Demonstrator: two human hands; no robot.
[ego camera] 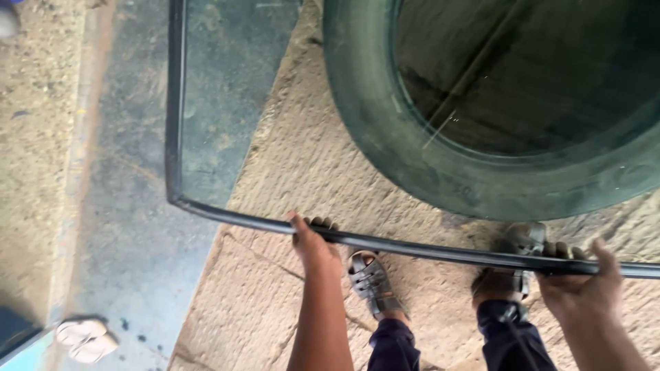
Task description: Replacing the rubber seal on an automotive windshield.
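Both hands on the near edge of a large tinted glass pane with black rubber rim (227, 103).
Left hand (313, 242) fingers curled over the rim, thumb up; right hand (583, 285) curled likewise (pane over a worn black tyre (385, 137) on stone paving (261, 295)); grey sandals (371, 282) below.

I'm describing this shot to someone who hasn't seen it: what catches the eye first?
A large sheet of glass with a black rim fills the upper frame, with a dark tyre seen through it at upper right. The left hand and the right hand grip its near edge, above sandalled feet on rough stone paving.
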